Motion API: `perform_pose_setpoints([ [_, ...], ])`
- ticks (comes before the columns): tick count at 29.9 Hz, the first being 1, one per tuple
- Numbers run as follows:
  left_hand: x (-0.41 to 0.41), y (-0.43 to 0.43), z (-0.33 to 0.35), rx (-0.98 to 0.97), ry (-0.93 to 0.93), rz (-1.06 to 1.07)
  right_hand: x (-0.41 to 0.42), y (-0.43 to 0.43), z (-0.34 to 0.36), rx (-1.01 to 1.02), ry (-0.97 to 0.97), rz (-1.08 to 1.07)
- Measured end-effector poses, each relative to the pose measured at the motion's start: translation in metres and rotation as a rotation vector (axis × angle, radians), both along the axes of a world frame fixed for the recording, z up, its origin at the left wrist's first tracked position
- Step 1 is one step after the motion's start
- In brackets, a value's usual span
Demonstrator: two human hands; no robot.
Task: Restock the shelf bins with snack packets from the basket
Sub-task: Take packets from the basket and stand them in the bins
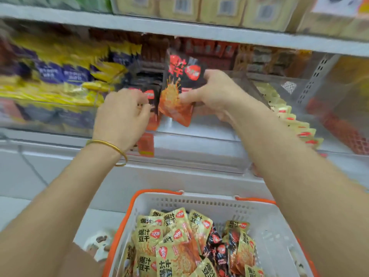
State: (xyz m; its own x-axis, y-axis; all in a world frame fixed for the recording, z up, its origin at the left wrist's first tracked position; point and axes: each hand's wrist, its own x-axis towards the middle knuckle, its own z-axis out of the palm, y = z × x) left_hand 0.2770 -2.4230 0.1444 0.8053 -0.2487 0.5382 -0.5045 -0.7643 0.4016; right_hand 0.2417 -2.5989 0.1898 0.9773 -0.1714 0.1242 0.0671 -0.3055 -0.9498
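Basket (199, 202) nearest, low and centre between the forearms: white mesh walls, orange rim. Holds a loose heap of gold packets (159, 242) with a few black ones (216, 248) mixed in on the right side. Plenty left to shelve, by the look of it.

Further out, both hands are up at the shelf bins. Left hand (123, 112), bangle (111, 149) on the wrist, has fingers curled in, pinching the lower edge of a black packet (148, 96) already standing in the bin; blur hides the exact contact. Right hand (215, 92) grips a black-and-orange packet (177, 90), thumb on the front face, fingers behind. Packet's long axis runs near upright, top tipped slightly left, bottom edge hanging over the bin's front wall.

Key relation: the held packet sits just right of the row of standing black packets and touches or nearly touches it. The right hand carries it; the left is beside the row, seemingly holding a gap. Judged next move: slide the packet back and down into the clear bin (199, 134).

Beyond: yellow-and-purple packs (60, 72) left, pale packs (295, 120) in the bin at right, upper shelf (179, 31) overhead. All blurred.
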Motion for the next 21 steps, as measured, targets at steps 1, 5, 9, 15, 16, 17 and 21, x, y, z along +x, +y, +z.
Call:
perform_pose_setpoints([
  [1,0.002,0.004,-0.002,0.097,0.003,0.027,0.02,0.01,-0.005,-0.076,0.048,-0.023],
  [5,0.007,0.008,-0.012,0.266,0.035,0.029,0.081,0.039,-0.043,-0.274,0.26,0.005],
  [9,0.014,0.01,-0.015,0.248,0.062,0.017,0.103,0.043,-0.06,-0.581,0.276,-0.088],
  [15,0.016,0.009,-0.018,0.228,0.072,0.015,0.114,0.056,-0.063,-0.467,0.336,-0.075],
  [16,0.017,0.008,-0.019,0.22,0.06,0.014,0.116,0.058,-0.063,-0.445,0.354,-0.078],
  [17,0.017,0.009,-0.021,0.217,0.053,0.015,0.116,0.059,-0.062,-0.423,0.371,-0.073],
  [21,0.014,0.012,-0.021,0.158,0.005,-0.008,0.097,0.053,-0.047,-0.345,0.377,-0.044],
])
